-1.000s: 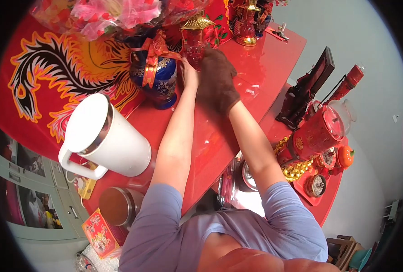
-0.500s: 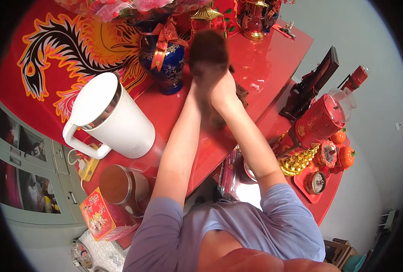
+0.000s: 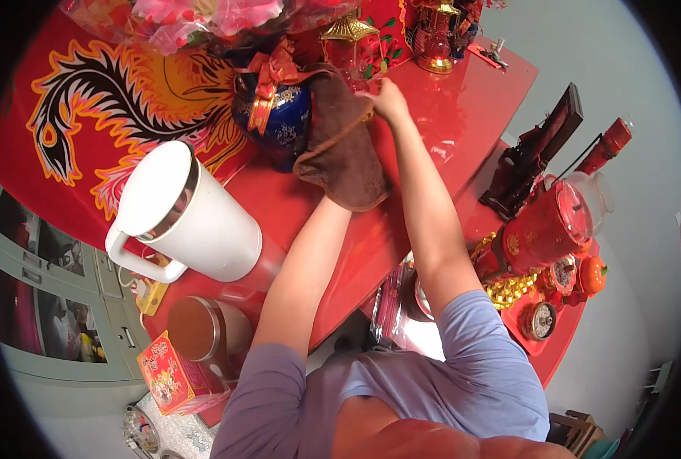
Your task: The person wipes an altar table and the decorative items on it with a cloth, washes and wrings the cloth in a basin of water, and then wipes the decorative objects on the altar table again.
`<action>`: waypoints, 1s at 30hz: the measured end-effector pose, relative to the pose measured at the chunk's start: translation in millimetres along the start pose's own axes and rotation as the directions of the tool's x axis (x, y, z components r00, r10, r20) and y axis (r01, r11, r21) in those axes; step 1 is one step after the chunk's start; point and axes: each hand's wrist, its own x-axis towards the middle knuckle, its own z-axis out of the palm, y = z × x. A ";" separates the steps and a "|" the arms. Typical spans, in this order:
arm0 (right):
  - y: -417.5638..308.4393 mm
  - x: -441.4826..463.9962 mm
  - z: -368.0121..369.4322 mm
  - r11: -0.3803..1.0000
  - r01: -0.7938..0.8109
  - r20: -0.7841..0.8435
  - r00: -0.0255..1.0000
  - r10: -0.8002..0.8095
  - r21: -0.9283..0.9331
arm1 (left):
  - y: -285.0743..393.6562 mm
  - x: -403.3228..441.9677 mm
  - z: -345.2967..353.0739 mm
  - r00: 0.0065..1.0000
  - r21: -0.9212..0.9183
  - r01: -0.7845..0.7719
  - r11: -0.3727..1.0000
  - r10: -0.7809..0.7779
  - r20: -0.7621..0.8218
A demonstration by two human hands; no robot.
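A brown cloth [image 3: 348,157] with a stitched lighter edge hangs spread over the red table, beside the blue vase [image 3: 283,115]. It covers my left hand completely, and only the left forearm [image 3: 310,264] shows below it, so those fingers cannot be seen. At the cloth's upper right edge, my right hand [image 3: 389,102] is closed, pinching the fabric. A red ribbon bow [image 3: 274,70] is tied at the vase's neck, close to the cloth's upper left part.
On the left stand a white jug [image 3: 210,218], a brown-lidded canister [image 3: 203,325] and a red box [image 3: 174,375]. Gold-topped lanterns [image 3: 348,42] are at the back. To the right are a red candle holder [image 3: 547,226] and a dark wooden stand [image 3: 539,153]. The red tabletop [image 3: 432,126] has a right edge.
The cloth, bunched and blurred around both hands before, now hangs spread out over the left hand. My right hand has moved up and away from the left one. The view has shifted slightly.
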 end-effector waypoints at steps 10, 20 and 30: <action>17.9 20.9 87.4 0.868 0.164 -0.170 0.981 -0.094 0.468 | -12.7 100.3 62.9 0.842 0.744 -0.061 0.665 0.435 -0.319; 19.8 27.8 90.0 0.809 -0.028 -0.011 0.999 0.042 0.587 | -41.7 146.7 46.0 0.818 0.983 -0.005 0.186 0.565 -0.103; -0.9 26.8 76.2 0.916 0.194 -0.276 0.956 -0.097 0.350 | -36.1 175.0 10.9 0.935 0.832 0.019 0.555 0.286 -0.212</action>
